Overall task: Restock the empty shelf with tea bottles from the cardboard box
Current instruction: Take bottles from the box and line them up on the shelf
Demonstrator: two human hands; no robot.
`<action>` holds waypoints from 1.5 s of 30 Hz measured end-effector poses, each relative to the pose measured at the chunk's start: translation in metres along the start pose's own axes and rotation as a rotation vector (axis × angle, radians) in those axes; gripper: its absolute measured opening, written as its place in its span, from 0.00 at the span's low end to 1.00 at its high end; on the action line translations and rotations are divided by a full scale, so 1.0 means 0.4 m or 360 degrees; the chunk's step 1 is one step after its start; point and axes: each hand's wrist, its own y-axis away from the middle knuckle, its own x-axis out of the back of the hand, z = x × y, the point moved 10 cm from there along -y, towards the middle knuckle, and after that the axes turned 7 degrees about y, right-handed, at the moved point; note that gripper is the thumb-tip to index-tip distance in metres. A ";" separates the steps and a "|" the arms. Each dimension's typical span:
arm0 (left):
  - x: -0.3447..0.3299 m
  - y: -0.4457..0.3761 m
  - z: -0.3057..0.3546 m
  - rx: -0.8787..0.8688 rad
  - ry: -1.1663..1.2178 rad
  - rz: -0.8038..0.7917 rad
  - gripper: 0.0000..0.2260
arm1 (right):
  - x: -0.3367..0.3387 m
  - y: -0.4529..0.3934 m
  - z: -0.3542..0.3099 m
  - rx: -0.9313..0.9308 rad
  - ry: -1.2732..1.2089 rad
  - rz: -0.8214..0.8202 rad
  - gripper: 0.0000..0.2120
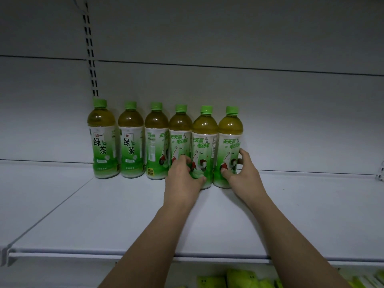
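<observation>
Several green tea bottles with green caps and green-white labels stand upright in a row at the back of the white shelf (pixel 124 215). My left hand (pixel 182 179) wraps around the lower part of the fifth bottle (pixel 204 142) from the left. My right hand (pixel 243 173) grips the base of the rightmost bottle (pixel 229 140), thumb in front and fingers behind. Both bottles rest on the shelf, touching each other. The leftmost bottle (pixel 102 138) stands under the slotted upright. The cardboard box is out of view.
The shelf's back panel carries a slotted upright (pixel 90 48) above the leftmost bottle. Bare shelf surface stretches right of the row (pixel 311 204) and in front of it. Below the shelf's front rail (pixel 62 253), yellow-green packets (pixel 241 278) lie on a lower shelf.
</observation>
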 end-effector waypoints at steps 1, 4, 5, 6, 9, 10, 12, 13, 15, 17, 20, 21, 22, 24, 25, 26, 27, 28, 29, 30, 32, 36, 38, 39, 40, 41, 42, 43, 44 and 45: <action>0.000 0.002 -0.001 0.0007 0.0003 -0.0011 0.21 | -0.002 -0.001 -0.001 0.0008 -0.0002 -0.0020 0.31; 0.000 0.008 0.011 0.0015 -0.0041 0.0021 0.20 | -0.008 -0.001 0.001 0.0047 0.0020 -0.0057 0.32; -0.005 0.007 0.021 -0.0002 -0.0119 0.0025 0.20 | -0.008 -0.005 0.004 0.0054 0.0033 -0.0052 0.33; -0.010 0.006 0.032 -0.0028 -0.0230 0.0022 0.20 | -0.008 -0.008 0.007 0.0060 0.0054 -0.0043 0.33; -0.029 -0.006 0.068 -0.0091 -0.0541 -0.0004 0.19 | -0.006 -0.015 0.012 0.0058 0.0109 -0.0003 0.31; -0.037 -0.012 0.073 -0.0086 -0.0599 -0.0018 0.19 | -0.005 -0.018 0.013 0.0058 0.0120 0.0013 0.31; -0.051 -0.023 0.076 -0.0055 -0.0665 -0.0038 0.19 | -0.002 -0.022 0.016 0.0051 0.0144 0.0048 0.30; -0.058 -0.029 0.076 -0.0041 -0.0678 -0.0043 0.19 | -0.001 -0.024 0.018 0.0047 0.0152 0.0061 0.30; -0.068 -0.039 0.071 -0.0021 -0.0688 -0.0051 0.19 | -0.002 -0.030 0.022 0.0040 0.0158 0.0076 0.30; -0.075 -0.046 0.064 -0.0019 -0.0681 -0.0050 0.18 | -0.005 -0.035 0.026 0.0031 0.0167 0.0080 0.30; -0.076 -0.050 0.057 -0.0029 -0.0685 -0.0026 0.15 | -0.009 -0.039 0.027 0.0017 0.0168 0.0089 0.31; -0.075 -0.048 0.057 -0.0036 -0.0693 -0.0014 0.13 | -0.010 -0.039 0.027 0.0007 0.0167 0.0090 0.31; -0.074 -0.046 0.058 -0.0046 -0.0702 -0.0007 0.12 | -0.011 -0.036 0.027 0.0000 0.0169 0.0089 0.31; -0.069 -0.036 0.056 -0.0055 -0.0704 -0.0023 0.10 | -0.011 -0.026 0.020 -0.0001 0.0178 0.0072 0.29; -0.065 -0.030 0.052 -0.0052 -0.0694 -0.0051 0.10 | -0.009 -0.020 0.014 -0.0003 0.0194 0.0059 0.28; -0.060 -0.024 0.050 -0.0049 -0.0681 -0.0093 0.10 | -0.006 -0.013 0.007 -0.0007 0.0220 0.0051 0.27; -0.056 -0.016 0.047 -0.0046 -0.0665 -0.0151 0.10 | -0.001 -0.006 -0.001 -0.0016 0.0260 0.0051 0.26; -0.051 -0.007 0.046 -0.0051 -0.0654 -0.0211 0.10 | 0.004 0.002 -0.010 -0.0025 0.0311 0.0059 0.24; -0.044 0.001 0.047 -0.0061 -0.0648 -0.0264 0.10 | 0.010 0.011 -0.020 -0.0038 0.0380 0.0074 0.22; -0.034 0.009 0.049 -0.0075 -0.0652 -0.0308 0.11 | 0.016 0.020 -0.030 -0.0046 0.0466 0.0089 0.20; -0.003 0.028 0.050 -0.0086 -0.0714 -0.0381 0.12 | 0.020 0.049 -0.055 -0.0072 0.0638 0.0078 0.16; 0.061 0.065 0.008 0.0060 -0.0987 -0.0558 0.24 | -0.007 0.118 -0.107 -0.0064 0.0776 -0.0131 0.14; 0.108 0.086 -0.001 0.0096 -0.1029 -0.0558 0.26 | -0.029 0.158 -0.140 -0.0020 0.0881 -0.0285 0.14; 0.131 0.096 -0.001 0.0095 -0.1043 -0.0549 0.26 | -0.039 0.178 -0.156 0.0000 0.0927 -0.0358 0.16; 0.154 0.107 0.000 0.0095 -0.1058 -0.0541 0.26 | -0.048 0.198 -0.172 0.0021 0.0961 -0.0420 0.17; 0.176 0.119 0.002 0.0098 -0.1073 -0.0538 0.26 | -0.054 0.216 -0.188 0.0038 0.0984 -0.0470 0.18; 0.198 0.131 0.005 0.0103 -0.1085 -0.0536 0.26 | -0.058 0.235 -0.206 0.0060 0.1001 -0.0509 0.18; 0.220 0.144 0.012 0.0097 -0.1096 -0.0526 0.26 | -0.059 0.255 -0.226 0.0083 0.1014 -0.0539 0.18; 0.243 0.158 0.021 0.0084 -0.1107 -0.0506 0.25 | -0.060 0.275 -0.246 0.0106 0.1020 -0.0563 0.18; 0.268 0.172 0.033 0.0063 -0.1111 -0.0478 0.24 | -0.060 0.295 -0.267 0.0129 0.1021 -0.0580 0.18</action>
